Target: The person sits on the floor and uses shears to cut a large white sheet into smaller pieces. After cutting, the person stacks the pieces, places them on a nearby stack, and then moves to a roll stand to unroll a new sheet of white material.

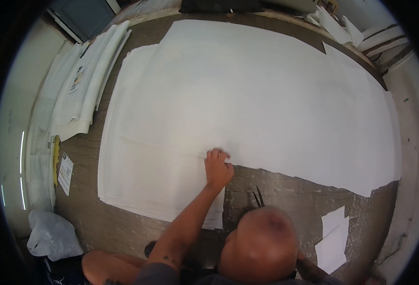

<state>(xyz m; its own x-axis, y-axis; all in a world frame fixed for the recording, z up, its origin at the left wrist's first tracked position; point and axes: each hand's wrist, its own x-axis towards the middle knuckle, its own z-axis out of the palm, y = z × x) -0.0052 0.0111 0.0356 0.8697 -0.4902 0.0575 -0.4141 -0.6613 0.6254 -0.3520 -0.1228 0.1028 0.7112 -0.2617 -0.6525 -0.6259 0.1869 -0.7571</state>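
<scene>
My left hand (217,167) reaches onto a wide white sheet (247,90), where its uneven near edge meets a stack of white sheets. The fingers are bent and the thumb lies close to the index finger, at the sheet's edge. Under and left of this hand is the stack (148,183), its layered edges showing. Dark pointed blades (258,196), like scissors, stick out past a bare rounded shape (261,240), which looks like my raised knee. Part of a bare limb (314,271) shows right of that shape. My right hand does not show.
Long white rolls or folded sheets (88,80) lie at the far left. Near them are a yellow strip (56,161) and a printed card (65,173). A filled translucent plastic bag (53,235) stands lower left. White scraps (333,240) lie at right, beside a pale wall (411,123).
</scene>
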